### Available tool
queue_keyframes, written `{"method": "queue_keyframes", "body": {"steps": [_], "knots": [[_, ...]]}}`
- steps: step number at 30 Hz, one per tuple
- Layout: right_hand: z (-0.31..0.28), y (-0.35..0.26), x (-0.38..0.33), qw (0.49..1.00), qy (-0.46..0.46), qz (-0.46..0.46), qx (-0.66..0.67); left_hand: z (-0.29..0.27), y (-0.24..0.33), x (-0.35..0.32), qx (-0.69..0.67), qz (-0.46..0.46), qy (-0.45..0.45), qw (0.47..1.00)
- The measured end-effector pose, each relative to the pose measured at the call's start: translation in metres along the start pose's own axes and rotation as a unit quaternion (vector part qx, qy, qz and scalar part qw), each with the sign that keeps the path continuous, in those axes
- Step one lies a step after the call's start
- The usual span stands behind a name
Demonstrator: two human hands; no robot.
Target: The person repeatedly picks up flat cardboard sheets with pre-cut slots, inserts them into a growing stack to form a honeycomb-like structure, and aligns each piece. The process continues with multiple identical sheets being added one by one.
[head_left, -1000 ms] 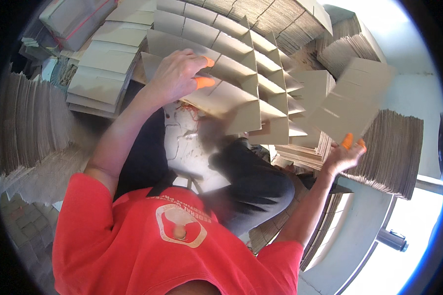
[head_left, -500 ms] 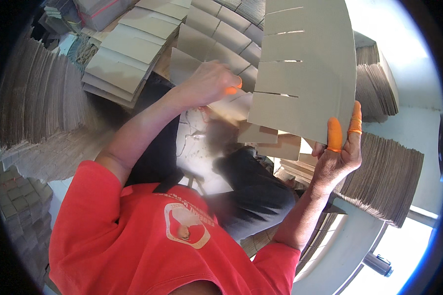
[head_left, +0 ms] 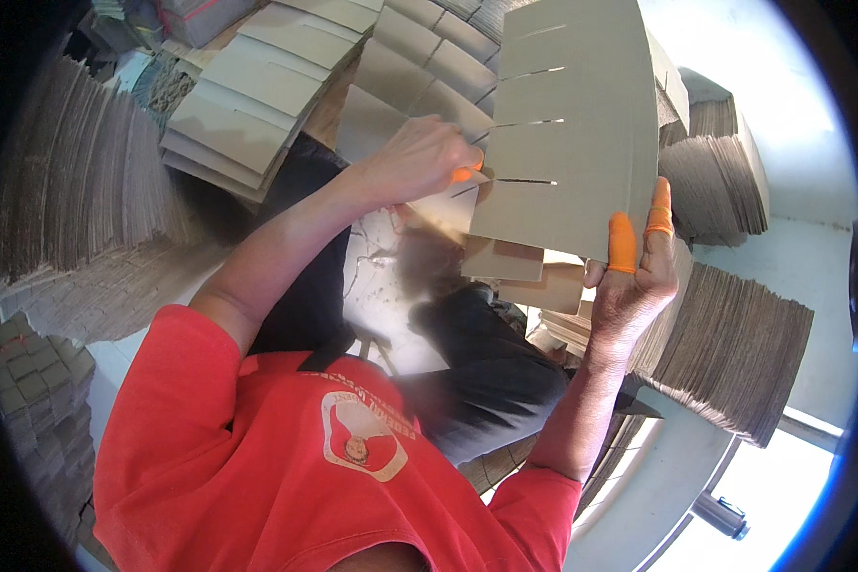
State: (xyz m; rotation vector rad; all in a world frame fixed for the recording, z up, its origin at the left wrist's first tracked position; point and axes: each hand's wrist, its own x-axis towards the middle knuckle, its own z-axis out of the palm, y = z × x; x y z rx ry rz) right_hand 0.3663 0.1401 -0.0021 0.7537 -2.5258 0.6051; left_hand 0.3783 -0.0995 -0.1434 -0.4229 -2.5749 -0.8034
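Observation:
A tall sheet of grey-brown cardboard [head_left: 591, 124] with several slots along its left side stands tilted before me. My right hand [head_left: 643, 262] grips its lower right corner, two fingers in orange finger cots lying along it. My left hand [head_left: 424, 157] is closed in a pinch beside the slotted edge, an orange cot on one finger. Its fingertips meet a smaller cardboard strip [head_left: 448, 208] just below; the exact hold is partly hidden. Farther off, rows of upright cardboard strips [head_left: 400, 81] run up to the sheet's left side.
Slotted cardboard pieces [head_left: 224, 124] lie overlapped at the far left. Tall cardboard stacks stand at the left [head_left: 76, 181] and right [head_left: 748, 343]. Smaller pieces [head_left: 505, 259] sit below the sheet. My dark-trousered legs [head_left: 491, 362] are bent around a pale floor patch [head_left: 377, 257].
The slotted sheet and my right hand have shifted left and slightly lower. My left hand has moved a little right, closer to the sheet's slotted edge.

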Motion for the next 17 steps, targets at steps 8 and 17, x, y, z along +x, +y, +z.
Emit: {"method": "queue_keyframes", "body": {"steps": [8,17], "knots": [[0.002,-0.005,0.0,0.999,0.004,0.013,0.033,0.006,-0.003,-0.001,0.023,0.017,0.007,1.0],[0.009,-0.022,-0.009,0.985,-0.031,0.089,0.144,0.006,-0.004,-0.001,0.019,0.022,-0.042,0.999]]}}
